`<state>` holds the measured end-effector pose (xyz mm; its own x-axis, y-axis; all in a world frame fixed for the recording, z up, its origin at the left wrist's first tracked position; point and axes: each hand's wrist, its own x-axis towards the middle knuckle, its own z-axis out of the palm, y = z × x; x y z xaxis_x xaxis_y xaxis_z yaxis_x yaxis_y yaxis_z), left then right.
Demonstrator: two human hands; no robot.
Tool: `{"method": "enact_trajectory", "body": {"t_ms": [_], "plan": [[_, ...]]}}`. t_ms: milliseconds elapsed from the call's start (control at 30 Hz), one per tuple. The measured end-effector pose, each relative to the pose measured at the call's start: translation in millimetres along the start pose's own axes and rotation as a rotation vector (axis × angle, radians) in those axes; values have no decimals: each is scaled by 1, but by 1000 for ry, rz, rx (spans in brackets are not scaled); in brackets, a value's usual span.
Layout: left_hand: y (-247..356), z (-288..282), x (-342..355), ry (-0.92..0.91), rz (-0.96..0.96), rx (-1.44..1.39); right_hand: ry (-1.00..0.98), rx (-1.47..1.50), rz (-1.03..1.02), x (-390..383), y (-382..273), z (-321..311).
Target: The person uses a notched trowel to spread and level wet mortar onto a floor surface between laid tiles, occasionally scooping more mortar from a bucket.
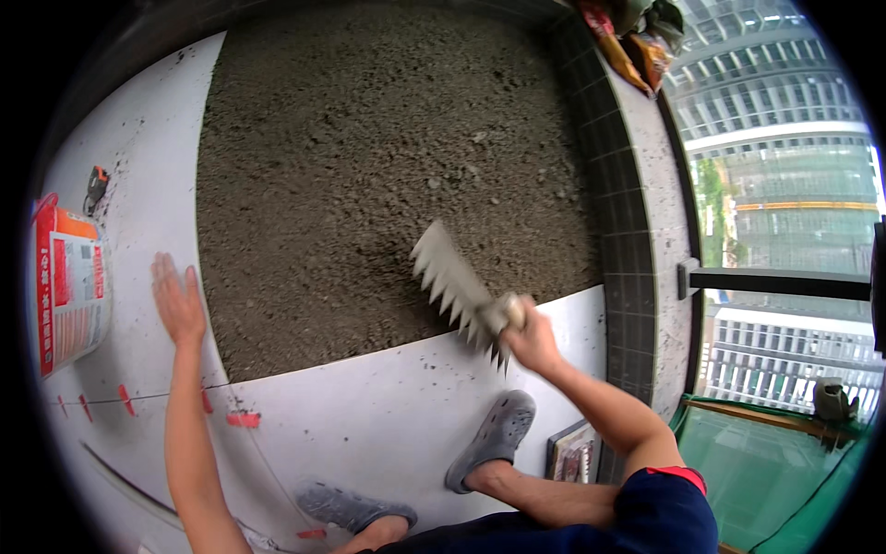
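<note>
Navy sleeve, jagged grey trowel

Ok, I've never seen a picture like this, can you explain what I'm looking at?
No machine here: a person is working bare-handed. The picture comes from a wide camera on their head, looking down, which bends straight edges near the rim. The right hand holds a toothed trowel over the edge of a rough, dark, crumbly patch. The left hand is open over the white floor beside it; I can't tell whether it touches. A bucket stands at the left, and grey shoes show below.
</note>
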<state>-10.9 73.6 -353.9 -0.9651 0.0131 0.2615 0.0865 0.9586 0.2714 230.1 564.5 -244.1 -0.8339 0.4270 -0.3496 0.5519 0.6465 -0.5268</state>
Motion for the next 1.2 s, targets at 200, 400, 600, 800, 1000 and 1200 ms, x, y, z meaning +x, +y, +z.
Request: {"method": "enact_trajectory", "body": {"t_ms": [200,400,600,800,1000,1200], "plan": [[2,-5,-2,123,81,57,484,-107,349,157,86,-101],[13,-4,3,147,66,26,273,14,324,240,36,-90],[-8,13,2,169,81,36,-67,-277,-255,205,-98,4],[-4,19,1,191,39,86,-461,-484,-563,91,-110,53],[-7,13,-2,50,-30,70,-584,-554,-711,5,-77,74],[2,12,-1,45,-41,23,-229,-94,-434,1,-18,39]]}}
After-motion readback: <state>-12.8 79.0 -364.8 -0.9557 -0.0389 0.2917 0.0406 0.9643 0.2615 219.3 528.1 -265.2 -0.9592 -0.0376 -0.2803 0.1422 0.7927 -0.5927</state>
